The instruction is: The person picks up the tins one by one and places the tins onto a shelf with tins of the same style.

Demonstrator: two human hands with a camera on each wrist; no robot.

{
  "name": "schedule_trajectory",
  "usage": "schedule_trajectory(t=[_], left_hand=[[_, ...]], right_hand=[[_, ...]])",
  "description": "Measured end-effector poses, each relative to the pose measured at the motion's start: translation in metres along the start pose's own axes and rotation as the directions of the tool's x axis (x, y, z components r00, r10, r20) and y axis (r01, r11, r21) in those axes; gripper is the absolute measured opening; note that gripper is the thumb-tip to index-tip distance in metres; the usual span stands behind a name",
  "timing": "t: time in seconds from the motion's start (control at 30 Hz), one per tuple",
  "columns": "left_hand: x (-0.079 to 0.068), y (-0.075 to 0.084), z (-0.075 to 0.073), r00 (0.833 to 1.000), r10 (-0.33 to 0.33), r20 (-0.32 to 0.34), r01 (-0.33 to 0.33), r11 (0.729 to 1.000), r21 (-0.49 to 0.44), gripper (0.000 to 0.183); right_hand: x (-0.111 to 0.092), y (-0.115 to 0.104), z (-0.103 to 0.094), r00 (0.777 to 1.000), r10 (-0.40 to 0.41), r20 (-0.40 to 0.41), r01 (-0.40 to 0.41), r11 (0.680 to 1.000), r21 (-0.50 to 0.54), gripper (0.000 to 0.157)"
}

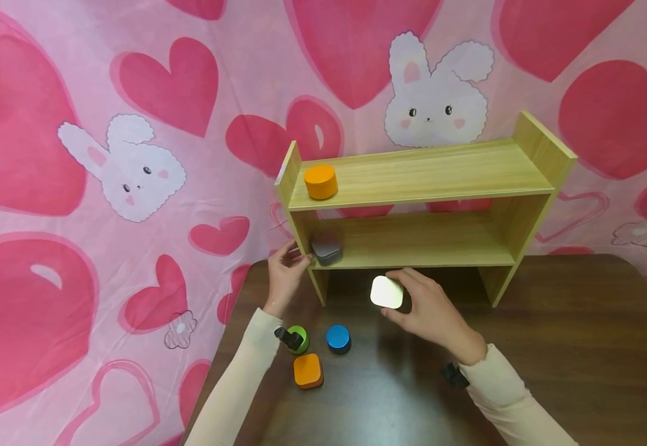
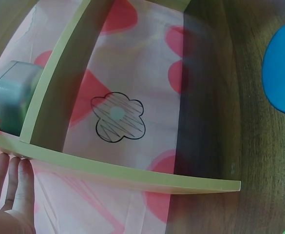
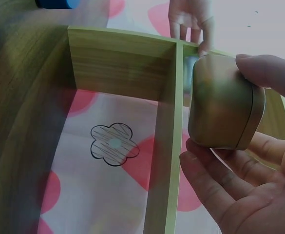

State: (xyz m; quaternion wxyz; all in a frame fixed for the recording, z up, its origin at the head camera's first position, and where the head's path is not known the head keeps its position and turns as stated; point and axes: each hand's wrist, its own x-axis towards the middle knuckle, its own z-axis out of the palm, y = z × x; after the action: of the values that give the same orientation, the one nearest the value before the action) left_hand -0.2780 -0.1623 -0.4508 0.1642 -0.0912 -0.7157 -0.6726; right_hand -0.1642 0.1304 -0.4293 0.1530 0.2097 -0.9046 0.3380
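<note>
1. Head view, far left: the left hand (image 1: 286, 272) grips the left side panel of the wooden shelf (image 1: 429, 176), thumb and fingers on opposite faces.
2. Beside that wrist, on the bench (image 1: 568, 310): a green tin (image 1: 299, 330), partly hidden, and an orange square tin (image 1: 308, 371).
3. Shelf's left end: a round orange tin (image 1: 321, 181) on top, a grey tin (image 1: 327, 251) one board below.
4. Next: a blue tin (image 1: 338, 338) on the bench.
5. Rightmost: the right hand (image 1: 431, 310), fingers and thumb clamped on a pale-topped tin (image 1: 387, 292) before the shelf.
</note>
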Motion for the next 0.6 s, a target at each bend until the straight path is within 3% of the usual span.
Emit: schedule_trajectory(t=[0.6], left_hand=[[0.0,-0.001,-0.002,1.0,0.006,0.013,-0.007,1.0,0.029,0.05]], right_hand=[[0.02,0.002,-0.011,0.999,-0.02,0.04,0.023,0.998,-0.064,0.057]])
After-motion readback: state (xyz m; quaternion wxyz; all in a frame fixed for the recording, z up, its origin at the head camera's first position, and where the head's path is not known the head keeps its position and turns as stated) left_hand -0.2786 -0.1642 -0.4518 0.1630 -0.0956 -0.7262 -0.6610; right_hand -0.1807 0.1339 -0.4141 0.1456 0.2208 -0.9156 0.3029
